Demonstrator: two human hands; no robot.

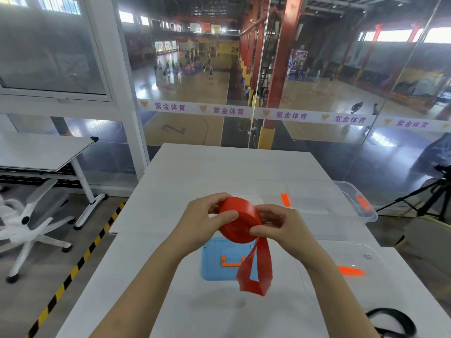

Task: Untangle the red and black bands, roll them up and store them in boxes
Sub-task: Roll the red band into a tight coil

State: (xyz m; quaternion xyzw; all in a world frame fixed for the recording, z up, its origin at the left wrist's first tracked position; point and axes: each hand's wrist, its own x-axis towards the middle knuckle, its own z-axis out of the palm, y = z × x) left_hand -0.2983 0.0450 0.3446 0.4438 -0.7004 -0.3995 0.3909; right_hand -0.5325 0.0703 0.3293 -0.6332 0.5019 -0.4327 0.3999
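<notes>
A white counter point(219, 172) fills the lower view and stretches away beneath both hands; beyond its far edge a glass wall looks onto a sports hall. Past the right hand, toward the far right of the counter, sits a clear box point(351, 191) with orange clips on its sides. Nearer, to the right of the right forearm, lies a second clear plastic piece point(373, 262) with an orange clip; whether it is a box or a lid cannot be told. Directly below the hands a flat blue lid point(213, 269) with an orange handle lies on the counter. A black band point(390, 322) lies loose in loops on the counter by the right elbow, partly cut off by the frame's edge.

The red band point(240, 224) is held in the air between the two hands, above the blue lid, wound into a thick, tilted roll; a loose, looped tail hangs from the roll's lower right side down toward the counter. The left hand point(205, 222) grips the roll from the left, fingers curled behind it and thumb pressed across its face; the right hand point(278, 226) pinches the roll's right edge, where the tail leaves it.
</notes>
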